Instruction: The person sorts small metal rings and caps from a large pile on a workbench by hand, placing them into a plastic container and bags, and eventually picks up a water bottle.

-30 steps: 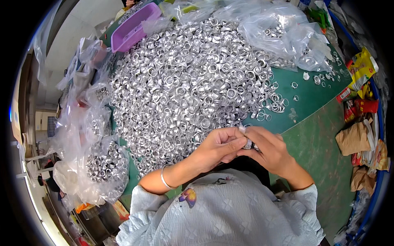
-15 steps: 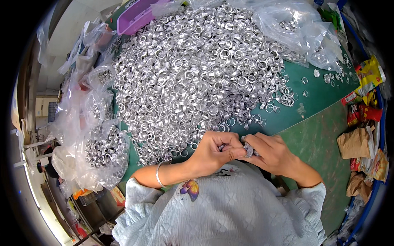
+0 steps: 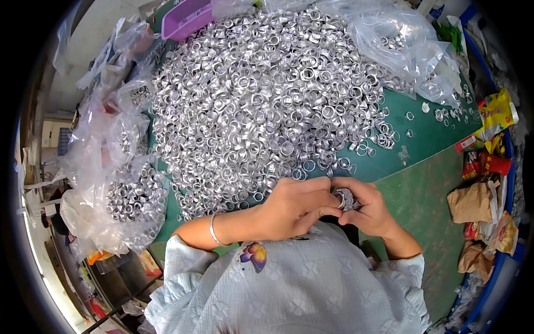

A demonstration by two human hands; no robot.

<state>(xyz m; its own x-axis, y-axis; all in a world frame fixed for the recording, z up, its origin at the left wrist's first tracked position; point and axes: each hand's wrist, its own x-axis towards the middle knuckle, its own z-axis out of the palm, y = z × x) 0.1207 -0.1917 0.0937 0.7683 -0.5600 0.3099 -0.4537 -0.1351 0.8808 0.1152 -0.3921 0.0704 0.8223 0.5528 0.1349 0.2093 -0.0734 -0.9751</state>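
In front of my chest, my right hand [image 3: 371, 210] is closed around a small bunch of silver-coloured metal rings [image 3: 346, 199], one with its round opening showing. My left hand [image 3: 295, 205] meets it from the other side. Its fingers are curled in, and the thumb and fingertips touch the bunch; whatever lies inside its palm is hidden. Just beyond both hands spreads a large heap of similar silver rings [image 3: 250, 106]. It covers much of the green tabletop [image 3: 420, 131], with some loose rings near its right edge.
Clear plastic bags of rings [image 3: 136, 195] line the left side; another clear bag [image 3: 397, 47] lies at the far right. A purple tray [image 3: 186, 19] stands at the far left. Snack packets [image 3: 495, 114] and a brown paper bag [image 3: 471, 201] sit along the right edge.
My left hand has turned so its back faces up, hiding the rings seen between its fingers. In my right hand the bunch has rotated and now shows a ring's opening. The view has shifted slightly.
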